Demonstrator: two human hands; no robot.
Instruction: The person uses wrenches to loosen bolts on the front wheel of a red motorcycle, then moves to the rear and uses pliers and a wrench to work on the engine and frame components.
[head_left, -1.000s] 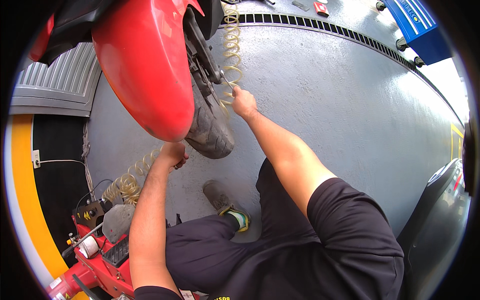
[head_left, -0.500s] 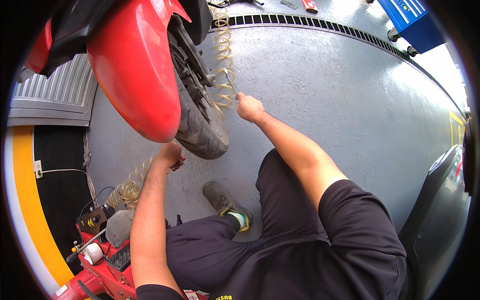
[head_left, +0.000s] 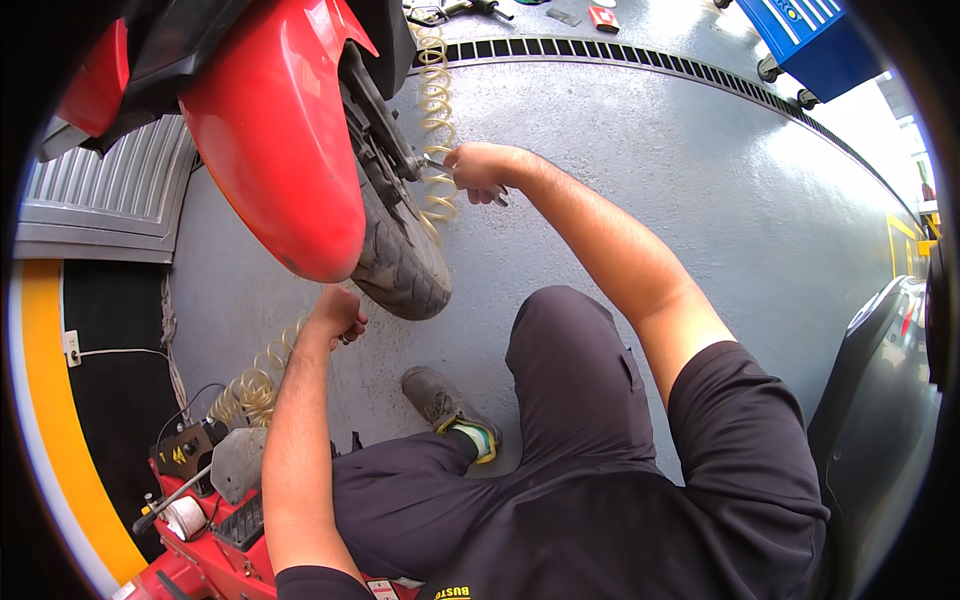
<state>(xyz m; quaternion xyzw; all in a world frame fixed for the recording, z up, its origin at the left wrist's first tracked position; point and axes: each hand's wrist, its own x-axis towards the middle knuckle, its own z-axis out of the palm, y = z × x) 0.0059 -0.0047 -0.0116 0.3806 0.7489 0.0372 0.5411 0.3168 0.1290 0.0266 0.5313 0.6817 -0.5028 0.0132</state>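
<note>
Currently, right hand [head_left: 478, 172] is clamped around a slim metal tool [head_left: 438, 164]. One end of the tool pokes out toward the lower end of a dark fork leg [head_left: 408, 165]; the other shows below the fist. Contact between tool tip and fork: cannot tell.

Left hand [head_left: 338, 312]: fingers curled inward, positioned just below the tip of a red fender [head_left: 285, 150] and left of the front tyre [head_left: 405, 265]. Whether it grips anything: cannot tell, inner side of the fingers mostly hidden.

Tyre sits partly under the fender, worn-looking and dusty, with grey floor [head_left: 640, 180] around it. Pale coiled hose [head_left: 436, 105] runs along the far side of the fork, close to the right hand; more pale coils [head_left: 250, 392] lie left of the left forearm. Lower left: red machine [head_left: 225, 562] with a black ribbed pedal [head_left: 240, 525]. Beyond the wheel, a slotted drain [head_left: 600, 52] curves across the floor; past it, a small red box [head_left: 604, 18] and, at upper right, a blue cabinet [head_left: 815, 55] on casters.
</note>
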